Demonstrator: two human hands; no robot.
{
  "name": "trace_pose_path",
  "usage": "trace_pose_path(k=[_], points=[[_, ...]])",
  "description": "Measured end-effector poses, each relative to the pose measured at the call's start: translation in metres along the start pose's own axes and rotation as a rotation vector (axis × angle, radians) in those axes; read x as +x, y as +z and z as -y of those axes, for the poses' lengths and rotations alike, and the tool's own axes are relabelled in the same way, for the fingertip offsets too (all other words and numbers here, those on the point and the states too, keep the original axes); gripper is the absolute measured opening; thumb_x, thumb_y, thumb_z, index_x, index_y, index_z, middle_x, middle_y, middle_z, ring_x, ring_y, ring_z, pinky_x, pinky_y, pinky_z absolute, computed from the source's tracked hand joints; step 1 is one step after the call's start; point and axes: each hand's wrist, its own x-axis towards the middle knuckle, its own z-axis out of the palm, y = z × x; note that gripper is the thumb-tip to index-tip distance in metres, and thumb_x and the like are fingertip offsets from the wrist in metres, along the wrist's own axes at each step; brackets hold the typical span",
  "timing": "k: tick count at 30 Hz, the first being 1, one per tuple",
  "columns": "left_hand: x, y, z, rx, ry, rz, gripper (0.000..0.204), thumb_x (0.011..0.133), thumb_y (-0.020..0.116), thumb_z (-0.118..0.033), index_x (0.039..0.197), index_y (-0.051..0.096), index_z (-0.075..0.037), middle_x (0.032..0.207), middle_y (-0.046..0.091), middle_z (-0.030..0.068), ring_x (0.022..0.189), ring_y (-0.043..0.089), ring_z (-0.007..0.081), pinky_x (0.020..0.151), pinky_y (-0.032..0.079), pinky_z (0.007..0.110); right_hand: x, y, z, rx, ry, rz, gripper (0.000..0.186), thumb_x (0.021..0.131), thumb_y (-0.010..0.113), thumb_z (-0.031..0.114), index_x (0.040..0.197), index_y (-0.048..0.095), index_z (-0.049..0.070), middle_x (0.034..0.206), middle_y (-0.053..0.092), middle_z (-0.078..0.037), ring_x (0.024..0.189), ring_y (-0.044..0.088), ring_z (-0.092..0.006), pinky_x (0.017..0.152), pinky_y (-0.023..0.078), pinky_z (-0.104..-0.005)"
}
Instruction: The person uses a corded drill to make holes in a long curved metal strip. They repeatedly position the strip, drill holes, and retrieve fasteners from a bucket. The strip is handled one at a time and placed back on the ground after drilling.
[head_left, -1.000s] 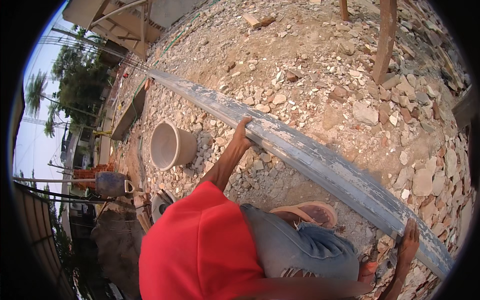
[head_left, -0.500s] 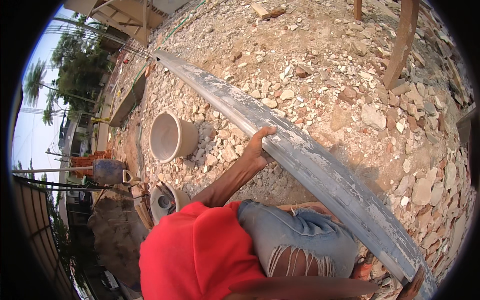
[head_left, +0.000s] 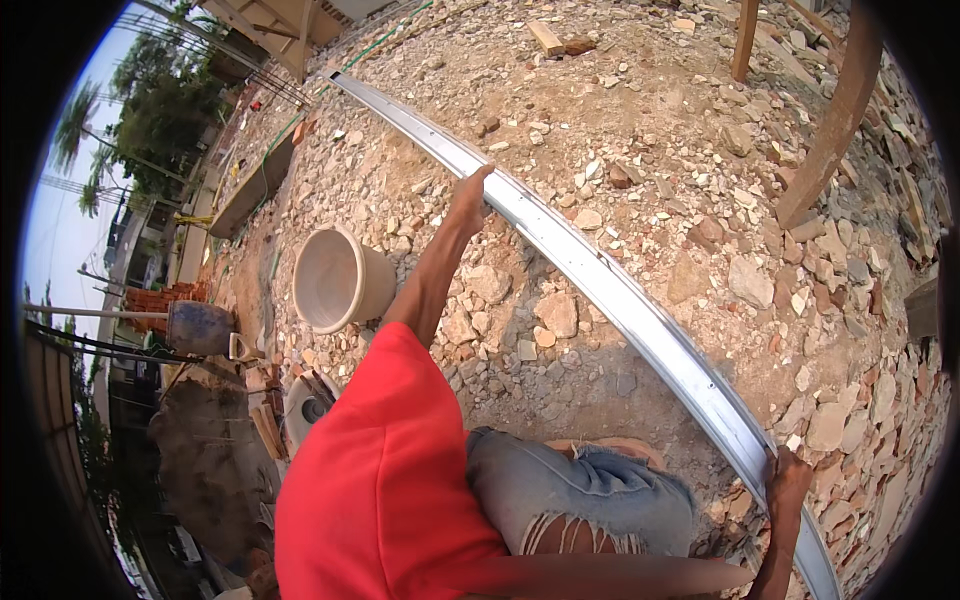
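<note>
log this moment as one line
left hand: holding long silvery metal beam | right hand: holding same beam | nearby: round beige bucket

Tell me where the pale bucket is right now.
In the head view, the bucket sits on the rubble left of centre, beside the left forearm; the metal bar passes above and right of it.

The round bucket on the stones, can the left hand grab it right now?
Probably not right now: the left hand is busy holding the long metal bar. Otherwise the way looks free: the bucket seems near the left forearm, with nothing seen between.
</note>
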Motion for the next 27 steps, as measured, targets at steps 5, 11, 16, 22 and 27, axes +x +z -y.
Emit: trace_pose_path(k=[5, 11, 16, 22, 27], points=[[-0.092, 0.158, -0.032, 0.585, 0.844, 0.456, 0.077, 0.098, 0.068, -0.045, 0.153, 0.043, 0.002, 0.161, 0.037, 0.0262, 0.152, 0.035, 0.0366, 0.122, 0.032, 0.051, 0.123, 0.007, 0.103, 0.020, 0.053, 0.105, 0.022, 0.093, 0.064, 0.022, 0.085, 0.070, 0.003, 0.084, 0.069, -0.024, 0.082, 0.071, -0.0357, 0.075, 0.055, -0.0448], [-0.232, 0.387, 0.066, 1.140, 1.115, 1.580, 0.096, 0.086, 0.080, -0.050, 0.155, 0.039, 0.001, 0.150, 0.049, 0.0325, 0.145, 0.046, 0.0404, 0.118, 0.041, 0.048, 0.193, 0.063, 0.143, 0.054, 0.073, -0.099, 0.021, 0.095, 0.059, 0.020, 0.102, 0.067, 0.003, 0.101, 0.069, -0.018, 0.100, 0.068, -0.0308, 0.088, 0.054, -0.0421], [-0.271, 0.431, 0.115, 1.588, 0.520, 1.984, 0.102, 0.083, 0.079, -0.057, 0.152, 0.039, 0.006, 0.136, 0.059, 0.0352, 0.127, 0.061, 0.0428, 0.110, 0.047, 0.046, 0.105, 0.064, 0.149, 0.179, -0.142, -0.138, 0.027, 0.096, 0.056, 0.019, 0.116, 0.065, 0.003, 0.115, 0.068, -0.012, 0.114, 0.065, -0.0267, 0.100, 0.053, -0.0399], [-0.254, 0.426, 0.171, 1.168, 0.501, 1.862, 0.078, 0.075, 0.088, -0.044, 0.134, 0.057, -0.002, 0.124, 0.063, 0.0242, 0.118, 0.061, 0.0338, 0.105, 0.047, 0.047, -0.206, -0.004, 0.081, 0.285, 0.036, 0.104, 0.048, 0.096, 0.065, 0.029, 0.141, 0.056, 0.014, 0.157, 0.046, -0.008, 0.151, 0.037, -0.0296, 0.123, 0.029, -0.0552], [-0.230, 0.428, 0.191, 1.022, 0.239, 1.866, 0.105, 0.056, 0.097, -0.054, 0.139, 0.051, -0.010, 0.130, 0.061, 0.0170, 0.126, 0.056, 0.0359, 0.111, 0.042, 0.048, -0.333, 0.021, 0.059, 0.777, 1.524, 0.065, 0.074, 0.086, 0.084, 0.045, 0.138, 0.054, 0.002, 0.132, 0.062, -0.018, 0.118, 0.061, -0.0254, 0.095, 0.051, -0.0419]])
